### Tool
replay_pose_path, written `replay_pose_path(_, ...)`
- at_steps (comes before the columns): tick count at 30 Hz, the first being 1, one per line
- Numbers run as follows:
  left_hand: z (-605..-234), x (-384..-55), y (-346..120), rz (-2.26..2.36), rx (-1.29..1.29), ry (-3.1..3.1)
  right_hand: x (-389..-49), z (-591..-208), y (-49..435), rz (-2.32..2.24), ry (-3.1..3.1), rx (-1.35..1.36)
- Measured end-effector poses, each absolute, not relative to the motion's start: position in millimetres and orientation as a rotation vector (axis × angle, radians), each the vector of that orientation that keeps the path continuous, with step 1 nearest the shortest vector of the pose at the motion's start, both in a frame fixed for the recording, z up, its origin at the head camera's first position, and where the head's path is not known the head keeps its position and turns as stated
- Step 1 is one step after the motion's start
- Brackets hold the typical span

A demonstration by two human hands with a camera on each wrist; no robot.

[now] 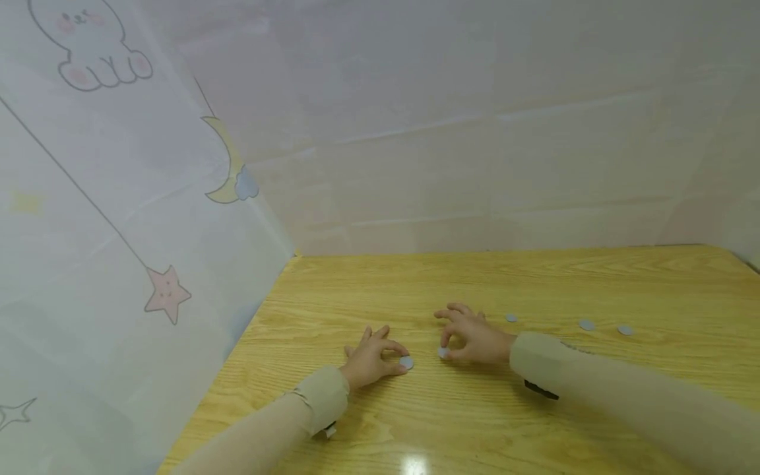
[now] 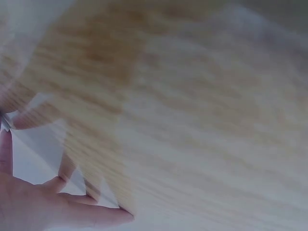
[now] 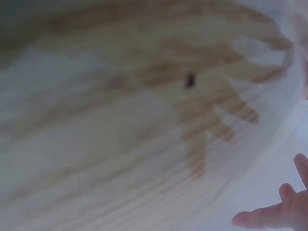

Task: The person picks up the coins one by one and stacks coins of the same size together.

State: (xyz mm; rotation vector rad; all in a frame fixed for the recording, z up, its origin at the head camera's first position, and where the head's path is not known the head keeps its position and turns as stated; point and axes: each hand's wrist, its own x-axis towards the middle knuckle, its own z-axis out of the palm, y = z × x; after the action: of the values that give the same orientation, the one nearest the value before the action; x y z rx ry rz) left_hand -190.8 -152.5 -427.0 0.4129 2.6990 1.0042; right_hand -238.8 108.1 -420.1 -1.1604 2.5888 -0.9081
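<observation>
In the head view my left hand (image 1: pixel 369 361) pinches a small pale grey disc (image 1: pixel 406 362) between thumb and index finger, low over the wooden table. Its other fingers are spread. Facing it, my right hand (image 1: pixel 472 338) pinches a second small grey disc (image 1: pixel 443 352) the same way, its other fingers raised. A short gap separates the two discs. The left wrist view catches the left hand (image 2: pixel 38 204) at its lower left, with the thin edge of a disc (image 2: pixel 5 122) at the fingertips. Only part of the right hand (image 3: pixel 284 211) enters the right wrist view.
Three more grey discs lie on the table right of my right hand: a near one (image 1: pixel 511 318), a middle one (image 1: pixel 586 324) and a far one (image 1: pixel 625 330). Pale sheeting (image 1: pixel 415 185) rises behind the wood-grain table (image 1: pixel 368 284) and along its left side.
</observation>
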Motion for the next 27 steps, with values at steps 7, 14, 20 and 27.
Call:
replay_pose_path(7, -427.1, -192.2, -153.3, 1.019, 0.428, 2.699, -240.4, -423.6, 108.6, -0.886, 2.595, -1.192)
replay_pose_path(14, -425.8, -192.4, -154.1, 1.028, 0.422, 2.692, -239.5, -424.4, 106.2, -0.86, 2.583, -1.195)
replay_pose_path(20, -424.4, -191.5, -153.4, 0.996, 0.44, 2.701, -239.4, -424.6, 106.1, -0.837, 2.572, -1.19)
replay_pose_path(27, -426.8, -191.5, -154.5, 0.966, 0.459, 2.721, -241.7, -430.2, 105.7, -0.773, 2.579, -1.216)
